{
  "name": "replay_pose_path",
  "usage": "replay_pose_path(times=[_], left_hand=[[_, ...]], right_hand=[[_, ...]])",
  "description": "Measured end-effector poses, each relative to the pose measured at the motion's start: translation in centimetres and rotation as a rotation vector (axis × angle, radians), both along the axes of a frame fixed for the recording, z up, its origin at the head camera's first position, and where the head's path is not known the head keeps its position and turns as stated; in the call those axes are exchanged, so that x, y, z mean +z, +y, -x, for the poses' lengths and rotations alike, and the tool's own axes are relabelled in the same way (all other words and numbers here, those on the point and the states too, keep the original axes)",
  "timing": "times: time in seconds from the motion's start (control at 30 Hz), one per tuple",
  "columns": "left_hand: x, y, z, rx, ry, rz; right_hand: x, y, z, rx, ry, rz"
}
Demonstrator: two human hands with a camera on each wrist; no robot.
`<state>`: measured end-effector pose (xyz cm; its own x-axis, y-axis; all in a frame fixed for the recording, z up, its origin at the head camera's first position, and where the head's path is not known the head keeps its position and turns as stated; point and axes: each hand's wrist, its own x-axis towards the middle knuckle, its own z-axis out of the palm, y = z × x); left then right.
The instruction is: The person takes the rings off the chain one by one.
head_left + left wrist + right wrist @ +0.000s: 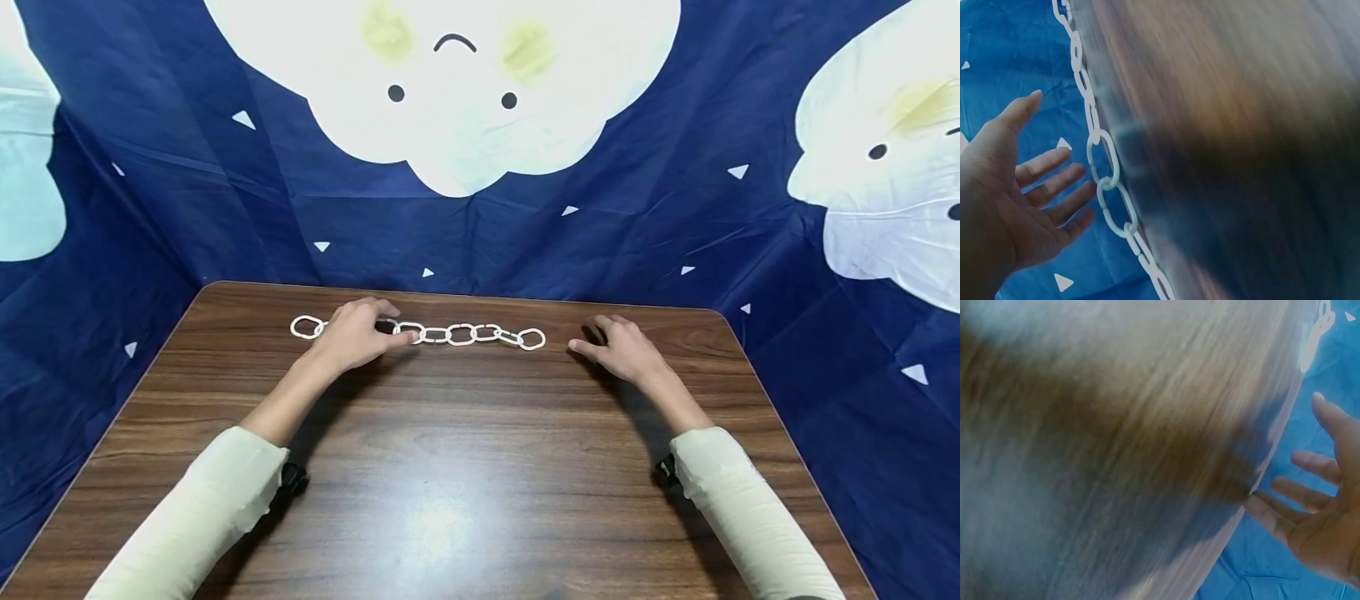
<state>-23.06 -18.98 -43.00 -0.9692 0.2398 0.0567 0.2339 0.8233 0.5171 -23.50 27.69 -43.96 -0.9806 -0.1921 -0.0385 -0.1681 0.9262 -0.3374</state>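
A white chain of several linked oval rings (448, 336) lies stretched from left to right along the far part of the table. My left hand (356, 336) is over its left half and hides some of the links. In the left wrist view, that hand (1022, 200) has its fingers spread beside the chain (1107, 183), and none curl round it. To the right of the chain's last ring, my right hand (625, 348) is held low with thumb and fingers apart. Nothing is in the right palm (1329, 537); the chain's end (1312, 350) shows past the thumb.
The brown wood-grain table (480, 433) has a far edge just behind the chain. Dark blue cloth (255, 217) with clouds and small white triangles hangs behind and at both sides. Pale sleeves (202, 508) cover both forearms, with a black device (293, 478) at the left wrist.
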Motion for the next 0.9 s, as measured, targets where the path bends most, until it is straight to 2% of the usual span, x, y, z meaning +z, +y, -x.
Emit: replay_pose_path(times=[0.33, 0.6, 0.9], left_hand=[[-0.6, 1.7, 0.3, -0.032, -0.024, -0.064], [-0.3, 2.8, 0.4, -0.044, 0.0, -0.063], [-0.1, 5.0, 0.7, -0.079, 0.036, -0.103]], right_hand=[[-0.1, -0.4, 0.0, -0.003, -0.004, 0.013], [-0.1, -0.8, 0.1, 0.001, -0.006, 0.004], [-0.4, -1.3, 0.2, 0.012, 0.011, 0.013]])
